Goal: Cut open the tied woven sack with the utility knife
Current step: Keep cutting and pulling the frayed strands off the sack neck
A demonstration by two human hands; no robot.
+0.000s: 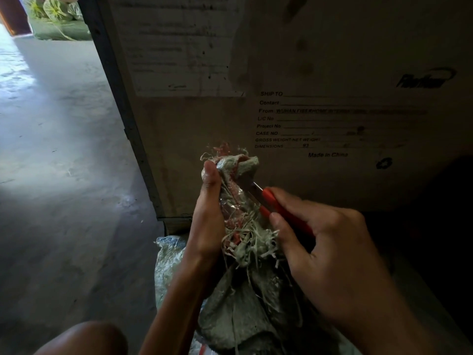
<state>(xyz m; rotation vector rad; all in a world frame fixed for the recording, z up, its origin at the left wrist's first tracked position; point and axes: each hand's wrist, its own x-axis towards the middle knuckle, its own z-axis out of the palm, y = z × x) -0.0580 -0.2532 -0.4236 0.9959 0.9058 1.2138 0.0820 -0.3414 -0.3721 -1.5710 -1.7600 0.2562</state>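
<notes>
A left hand (208, 208) grips the bunched, frayed neck of the sack (230, 311), held upright, while the right hand (320, 249) clasps a red knife (269, 199), blade angled up-left into the neck. The sack sits on the floor (64, 175) against a crate (332, 60) printed "SHIP TO", "From WUHAN FIBERHOME" and "Made in China"

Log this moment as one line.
left hand grips bunched neck of grey woven sack | right hand holds red-handled utility knife | blade against neck below frayed top | printed cardboard box behind
</notes>
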